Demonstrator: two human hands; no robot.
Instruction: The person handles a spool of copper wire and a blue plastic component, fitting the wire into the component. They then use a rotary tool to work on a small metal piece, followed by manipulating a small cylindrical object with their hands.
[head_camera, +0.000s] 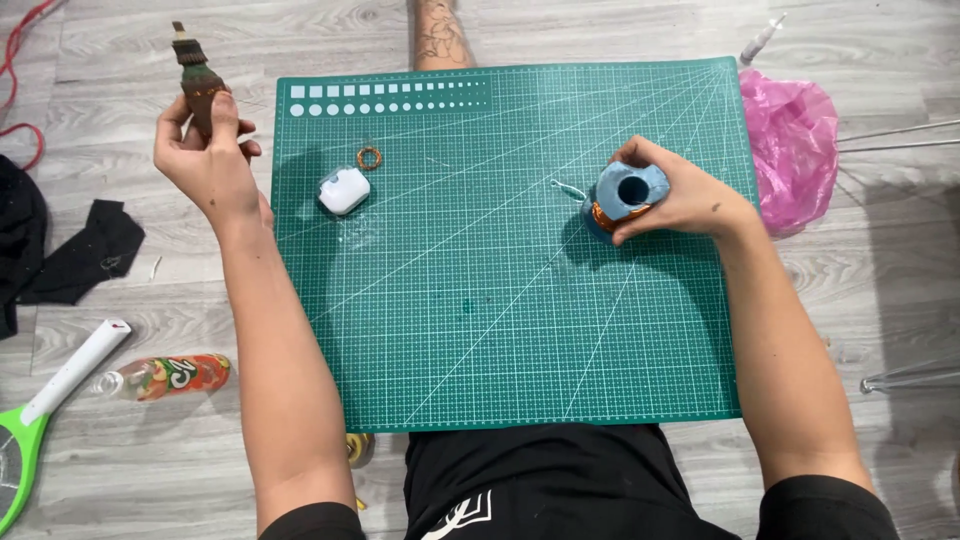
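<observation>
the person sits on a grey wood-look floor (620, 30) with a green gridded cutting mat (480, 330) laid flat in front of them. the left hand (205, 155) is raised off the mat's left edge, fingers and thumb curled shut around a small dark brown figurine with a ridged top and a green band (196, 75), held upright over the floor. the right hand (680, 195) rests on the right part of the mat, closed around a pale blue rounded piece with a dark round hole on top and an orange band below (625, 195); it looks like a hollow base or body part, though its full shape is hidden by the fingers. a thin white strand (570, 188) trails from it onto the mat.

the step in hand reads as holding two separate parts apart, one in each hand, not yet brought together. a next move would call for bringing the brown figurine across over the mat and lining its lower end with the hole, with the blue piece kept steady.

on the mat near the left hand lie a small white rounded case (344, 190) and, just beyond it, a small coppery ring (369, 157). a crumpled pink plastic bag (790, 140) sits off the right edge
</observation>
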